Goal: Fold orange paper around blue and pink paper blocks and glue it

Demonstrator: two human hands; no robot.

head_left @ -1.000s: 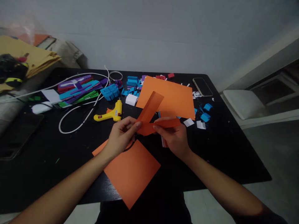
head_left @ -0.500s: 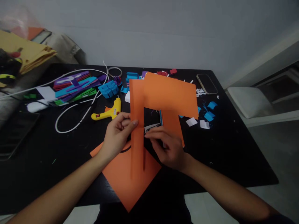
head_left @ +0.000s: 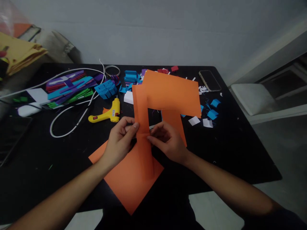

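A long folded orange paper strip (head_left: 142,108) stands upright between my hands. My left hand (head_left: 122,135) pinches its left edge, thumb on the front. My right hand (head_left: 168,140) pinches the right edge a little lower, where the strip has a slight crease or bend. Under the strip, a square orange sheet (head_left: 129,182) lies turned at the table's front edge. Behind lie a wide orange sheet (head_left: 172,92) and a narrower orange piece (head_left: 174,123). Something pale beside my right fingers is mostly hidden.
The black table (head_left: 216,159) holds a yellow glue gun (head_left: 107,115), a white cable (head_left: 54,132), stacked coloured strips (head_left: 69,86), blue folded pieces (head_left: 106,89), a phone (head_left: 209,80) and paper scraps (head_left: 194,120). A white stool (head_left: 246,97) stands at the right.
My right hand has moved from beside the strip onto its right edge and taken hold. The strip's lower part has swung slightly right. The whole view has shifted a little.
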